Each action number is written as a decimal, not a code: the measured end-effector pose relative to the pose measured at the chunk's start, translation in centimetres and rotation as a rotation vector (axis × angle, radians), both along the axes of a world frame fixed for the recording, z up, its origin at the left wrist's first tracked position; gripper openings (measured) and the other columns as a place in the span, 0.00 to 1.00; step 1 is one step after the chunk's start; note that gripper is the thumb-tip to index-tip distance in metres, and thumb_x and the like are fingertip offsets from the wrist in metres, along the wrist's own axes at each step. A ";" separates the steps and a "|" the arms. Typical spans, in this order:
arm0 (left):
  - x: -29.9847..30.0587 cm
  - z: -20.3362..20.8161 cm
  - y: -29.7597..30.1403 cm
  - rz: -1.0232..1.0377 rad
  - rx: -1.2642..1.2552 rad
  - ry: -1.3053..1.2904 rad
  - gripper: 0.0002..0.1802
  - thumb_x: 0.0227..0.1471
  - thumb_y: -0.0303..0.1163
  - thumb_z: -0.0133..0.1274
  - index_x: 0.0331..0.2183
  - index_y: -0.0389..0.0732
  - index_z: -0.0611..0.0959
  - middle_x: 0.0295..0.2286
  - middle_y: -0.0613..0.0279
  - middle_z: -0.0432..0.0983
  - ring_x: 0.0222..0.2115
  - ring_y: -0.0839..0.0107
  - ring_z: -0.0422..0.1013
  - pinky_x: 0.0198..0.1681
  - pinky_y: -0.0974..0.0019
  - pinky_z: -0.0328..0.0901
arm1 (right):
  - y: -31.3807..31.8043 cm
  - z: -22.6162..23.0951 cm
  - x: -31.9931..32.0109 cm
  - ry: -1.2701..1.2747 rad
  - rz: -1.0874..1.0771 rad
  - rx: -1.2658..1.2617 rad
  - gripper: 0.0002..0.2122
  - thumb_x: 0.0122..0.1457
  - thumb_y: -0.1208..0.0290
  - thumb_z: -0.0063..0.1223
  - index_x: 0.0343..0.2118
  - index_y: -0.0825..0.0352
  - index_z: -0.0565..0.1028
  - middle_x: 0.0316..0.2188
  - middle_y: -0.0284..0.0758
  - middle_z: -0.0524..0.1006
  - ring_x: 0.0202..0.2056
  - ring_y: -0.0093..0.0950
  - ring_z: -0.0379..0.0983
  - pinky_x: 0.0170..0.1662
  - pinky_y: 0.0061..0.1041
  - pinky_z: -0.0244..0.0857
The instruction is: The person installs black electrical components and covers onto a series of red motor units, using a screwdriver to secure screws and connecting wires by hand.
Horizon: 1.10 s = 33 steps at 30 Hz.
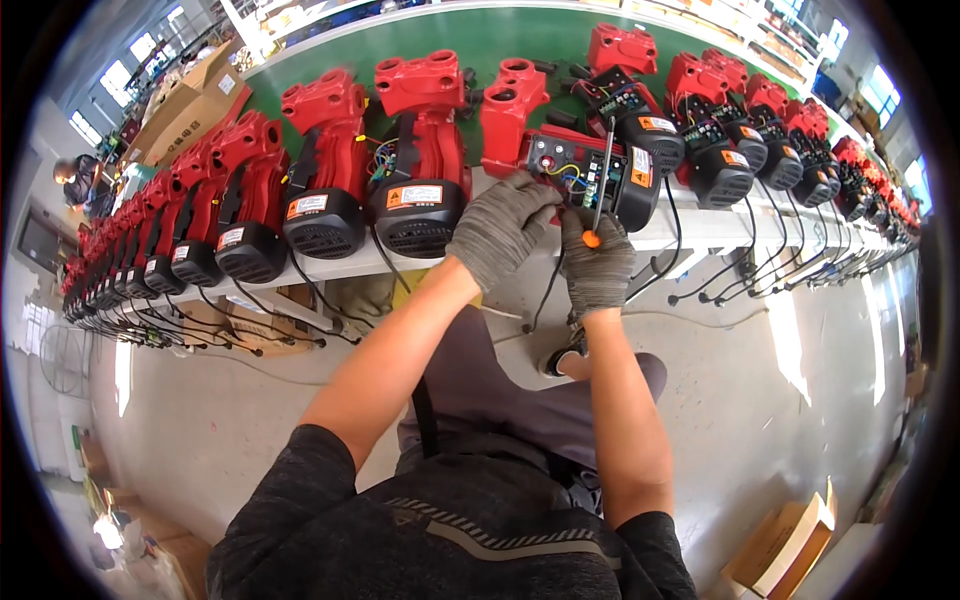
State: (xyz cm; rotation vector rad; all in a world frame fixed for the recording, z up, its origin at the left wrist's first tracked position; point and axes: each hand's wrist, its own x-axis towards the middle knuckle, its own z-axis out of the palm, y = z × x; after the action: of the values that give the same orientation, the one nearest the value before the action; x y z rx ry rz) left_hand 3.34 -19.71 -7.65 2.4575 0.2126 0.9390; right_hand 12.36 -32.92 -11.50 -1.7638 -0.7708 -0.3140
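Note:
In front of me a red and black electric machine (506, 130) lies on its side on the bench. Its opened housing shows a green circuit board (591, 188) and yellow, blue and other wires (568, 174). My right hand (598, 262), in a grey knit glove, is closed round a screwdriver (604, 180) with an orange handle end. The long metal shaft rises across the circuit board. My left hand (505, 228), gloved alike, bends its fingers at the near edge of the housing beside the wires. What its fingertips grip is hidden.
Similar red machines stand in rows to the left (325, 180) and right (720, 165) along the green-topped bench (480, 42). Black power cords (548, 290) hang over the front edge. Cardboard boxes (190, 105) sit at the back left and lower right. Another person (85, 185) is far left.

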 end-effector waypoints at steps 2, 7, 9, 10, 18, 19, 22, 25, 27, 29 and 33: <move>0.4 0.0 0.7 -0.037 0.105 0.092 0.13 0.54 0.28 0.57 0.42 0.42 0.84 0.42 0.52 0.77 0.40 0.55 0.75 0.45 0.58 0.72 | 0.0 0.1 0.1 0.100 0.047 0.038 0.05 0.55 0.72 0.62 0.33 0.67 0.81 0.30 0.44 0.78 0.34 0.45 0.75 0.38 0.39 0.67; 0.6 -0.1 1.3 -0.058 0.260 0.153 0.17 0.54 0.32 0.57 0.47 0.45 0.83 0.44 0.52 0.76 0.42 0.52 0.74 0.47 0.55 0.71 | -0.5 0.2 0.4 -0.011 0.091 -0.004 0.06 0.59 0.71 0.62 0.36 0.67 0.82 0.26 0.40 0.77 0.26 0.31 0.74 0.33 0.30 0.67; 0.9 0.9 0.0 0.063 0.176 0.229 0.18 0.54 0.32 0.57 0.48 0.44 0.82 0.45 0.51 0.76 0.43 0.51 0.74 0.47 0.55 0.71 | -0.5 0.2 0.4 -0.077 0.058 -0.040 0.06 0.58 0.71 0.62 0.35 0.67 0.82 0.26 0.40 0.77 0.26 0.32 0.74 0.33 0.31 0.67; 1.1 1.2 -0.5 0.189 0.093 0.304 0.18 0.55 0.32 0.56 0.49 0.43 0.82 0.45 0.49 0.76 0.43 0.50 0.74 0.48 0.55 0.71 | -0.5 0.2 0.4 -0.144 0.030 -0.076 0.06 0.58 0.71 0.62 0.35 0.67 0.82 0.26 0.40 0.78 0.27 0.33 0.75 0.33 0.31 0.67; 2.0 -0.1 2.2 0.259 0.156 -0.020 0.15 0.56 0.29 0.55 0.46 0.37 0.81 0.40 0.47 0.79 0.40 0.46 0.75 0.45 0.50 0.70 | -0.1 0.7 0.3 0.047 -0.021 -0.022 0.06 0.55 0.70 0.62 0.31 0.67 0.81 0.26 0.45 0.78 0.29 0.45 0.75 0.34 0.40 0.67; 2.1 -0.2 2.5 0.257 0.142 -0.016 0.14 0.56 0.28 0.54 0.45 0.37 0.81 0.38 0.47 0.80 0.38 0.46 0.75 0.44 0.49 0.70 | 0.0 0.8 0.2 0.016 -0.027 -0.012 0.06 0.56 0.70 0.61 0.31 0.67 0.81 0.26 0.45 0.78 0.28 0.46 0.75 0.34 0.40 0.67; 1.9 1.8 0.5 0.297 0.098 0.037 0.12 0.57 0.27 0.54 0.44 0.36 0.82 0.33 0.49 0.81 0.34 0.50 0.77 0.42 0.55 0.72 | -0.3 0.0 0.8 0.098 -0.018 0.017 0.06 0.56 0.70 0.62 0.31 0.67 0.81 0.25 0.45 0.78 0.29 0.46 0.75 0.34 0.40 0.67; 1.1 1.4 -0.1 0.037 -0.121 0.037 0.11 0.58 0.28 0.55 0.43 0.36 0.83 0.32 0.52 0.81 0.31 0.58 0.79 0.40 0.61 0.72 | -0.3 0.2 0.8 -0.174 -0.004 -0.031 0.06 0.60 0.70 0.61 0.36 0.67 0.82 0.25 0.35 0.78 0.21 0.22 0.71 0.26 0.26 0.66; 0.7 1.3 -0.3 -0.086 -0.238 0.076 0.10 0.58 0.28 0.57 0.42 0.36 0.83 0.32 0.53 0.82 0.31 0.64 0.79 0.39 0.65 0.72 | -0.2 0.5 0.2 0.009 0.056 -0.005 0.07 0.60 0.69 0.61 0.36 0.67 0.82 0.24 0.33 0.77 0.21 0.21 0.70 0.25 0.25 0.65; 1.2 0.6 0.6 -0.195 -0.296 0.173 0.11 0.58 0.27 0.57 0.43 0.37 0.83 0.33 0.53 0.82 0.31 0.63 0.78 0.40 0.64 0.72 | -0.3 1.4 -0.5 0.192 0.115 0.020 0.08 0.60 0.69 0.61 0.36 0.68 0.82 0.22 0.32 0.77 0.20 0.20 0.70 0.24 0.23 0.64; 1.4 0.5 1.3 -0.222 -0.240 0.154 0.11 0.57 0.26 0.57 0.43 0.37 0.83 0.33 0.53 0.82 0.31 0.63 0.78 0.40 0.64 0.72 | -0.5 2.4 -1.0 0.537 0.190 0.095 0.10 0.61 0.67 0.61 0.37 0.70 0.81 0.19 0.30 0.75 0.17 0.19 0.69 0.21 0.22 0.62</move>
State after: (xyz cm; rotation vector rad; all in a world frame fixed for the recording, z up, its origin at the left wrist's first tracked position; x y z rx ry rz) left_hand 4.77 -18.45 -7.19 2.2745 0.0952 0.5935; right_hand 11.38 -33.40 -9.05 -1.5674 -0.5157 0.2430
